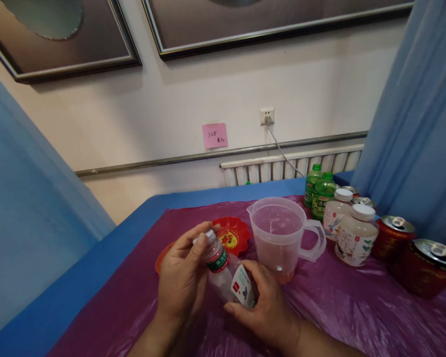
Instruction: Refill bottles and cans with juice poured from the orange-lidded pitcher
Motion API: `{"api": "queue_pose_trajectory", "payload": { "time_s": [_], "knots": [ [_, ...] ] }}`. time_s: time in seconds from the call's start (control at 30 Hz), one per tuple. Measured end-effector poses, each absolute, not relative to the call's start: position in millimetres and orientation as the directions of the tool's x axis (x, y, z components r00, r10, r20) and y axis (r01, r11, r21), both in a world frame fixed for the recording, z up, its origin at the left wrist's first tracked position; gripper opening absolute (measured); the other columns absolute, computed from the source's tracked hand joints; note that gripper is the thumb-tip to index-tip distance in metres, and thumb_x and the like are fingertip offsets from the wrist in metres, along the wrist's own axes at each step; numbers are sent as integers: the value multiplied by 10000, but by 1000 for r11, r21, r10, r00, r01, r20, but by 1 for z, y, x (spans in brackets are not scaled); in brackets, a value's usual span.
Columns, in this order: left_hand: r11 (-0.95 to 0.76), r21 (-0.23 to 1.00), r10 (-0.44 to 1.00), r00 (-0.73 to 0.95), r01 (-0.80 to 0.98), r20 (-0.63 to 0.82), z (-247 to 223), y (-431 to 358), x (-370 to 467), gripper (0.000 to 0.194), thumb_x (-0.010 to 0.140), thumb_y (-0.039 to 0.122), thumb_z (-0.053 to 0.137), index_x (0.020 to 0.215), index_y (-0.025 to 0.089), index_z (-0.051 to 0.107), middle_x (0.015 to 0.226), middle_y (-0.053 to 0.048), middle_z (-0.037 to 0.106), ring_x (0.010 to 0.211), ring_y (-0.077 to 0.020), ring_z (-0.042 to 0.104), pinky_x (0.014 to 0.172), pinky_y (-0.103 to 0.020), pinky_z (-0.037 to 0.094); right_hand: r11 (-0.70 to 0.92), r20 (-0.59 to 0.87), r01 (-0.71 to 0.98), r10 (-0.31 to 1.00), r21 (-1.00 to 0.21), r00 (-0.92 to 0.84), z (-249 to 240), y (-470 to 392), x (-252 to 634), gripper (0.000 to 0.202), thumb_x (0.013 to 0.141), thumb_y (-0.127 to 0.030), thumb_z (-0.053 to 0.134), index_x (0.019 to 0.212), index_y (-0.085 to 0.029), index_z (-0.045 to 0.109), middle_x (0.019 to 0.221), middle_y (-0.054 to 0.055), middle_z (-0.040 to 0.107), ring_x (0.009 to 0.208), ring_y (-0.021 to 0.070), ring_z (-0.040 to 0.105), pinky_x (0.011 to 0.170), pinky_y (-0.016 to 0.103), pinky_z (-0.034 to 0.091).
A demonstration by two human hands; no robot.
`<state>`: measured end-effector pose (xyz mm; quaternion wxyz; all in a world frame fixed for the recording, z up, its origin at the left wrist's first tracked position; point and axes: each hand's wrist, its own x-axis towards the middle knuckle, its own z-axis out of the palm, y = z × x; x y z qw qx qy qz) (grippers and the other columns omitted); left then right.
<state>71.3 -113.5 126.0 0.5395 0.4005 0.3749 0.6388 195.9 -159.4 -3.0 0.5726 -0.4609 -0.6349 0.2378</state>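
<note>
A clear plastic bottle (226, 280) with a green neck label is tilted to the left in front of me. My right hand (271, 305) is closed around its lower body, beside the white label. The fingers and thumb of my left hand (180, 277) grip the white cap (210, 235) at the bottle's mouth. Whether the cap is loose or screwed on, I cannot tell. Just behind the bottle stands a translucent measuring jug (277, 248), its handle pointing right. Red scalloped plates (241, 228) lie behind my hands, partly hidden by them.
On the right stand green bottles (323, 197), round jars with white lids (357, 240) and dark red cans (427, 267). Purple plastic film (130, 277) covers the blue table (52, 302). Blue curtains (409, 114) hang at both sides. A radiator (282, 168) runs along the wall.
</note>
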Motion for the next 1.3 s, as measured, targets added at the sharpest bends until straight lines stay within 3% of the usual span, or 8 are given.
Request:
{"api": "queue_pose_trajectory", "payload": {
  "time_s": [0.1,0.3,0.47,0.67,0.9,1.07,1.3],
  "knots": [
    [-180,904,983,-100,-389,152,126,-111,69,469,532,397,982,916,196,803,935,-89,807,853,-193,731,730,-266,583,434,474,306,878,-847,66,-2,-161,196,564,698,-233,796,1208,-248,558,1084,46,701,965,244,660,852,402,526],
    [-283,923,959,-95,-259,267,107,-110,68,351,621,392,946,910,243,814,1115,-63,780,1106,-217,672,958,-310,525,441,489,320,868,-839,85,-5,-161,195,587,692,-252,811,1218,-242,549,1088,58,700,964,249,662,849,404,528],
    [-347,920,937,-21,-180,349,99,-107,60,273,713,388,893,945,269,812,1140,-62,769,1193,-246,633,1076,-378,455,455,507,328,857,-828,93,-5,-161,196,581,688,-256,815,1207,-246,553,1073,55,697,954,253,657,836,409,520],
    [-382,914,891,209,-138,404,104,-95,41,218,776,388,844,941,248,812,1069,-82,773,1141,-262,655,1040,-378,476,491,512,255,858,-833,22,-3,-163,197,540,711,-302,794,1194,-257,556,1051,31,695,917,229,655,816,383,510],
    [-345,906,828,375,-247,417,116,-95,38,193,780,370,838,902,223,817,1012,-82,733,957,-235,700,859,-333,557,490,496,221,868,-843,-33,-5,-164,198,493,700,-355,776,1136,-239,577,1020,38,706,874,218,658,795,359,510],
    [-374,889,831,330,-263,447,114,-91,39,219,730,383,879,898,255,821,1003,-56,727,918,-209,700,846,-321,564,497,504,216,863,-840,-25,-4,-164,197,442,714,-335,748,1113,-242,582,1029,38,705,885,218,660,798,356,518],
    [-467,884,877,120,-6,464,105,-92,39,261,690,366,898,903,239,820,1035,-85,768,1113,-272,665,989,-372,524,509,579,364,808,-780,109,-1,-160,196,603,694,-216,780,1246,-258,542,1101,47,699,967,242,663,861,400,515]
  ]
}}
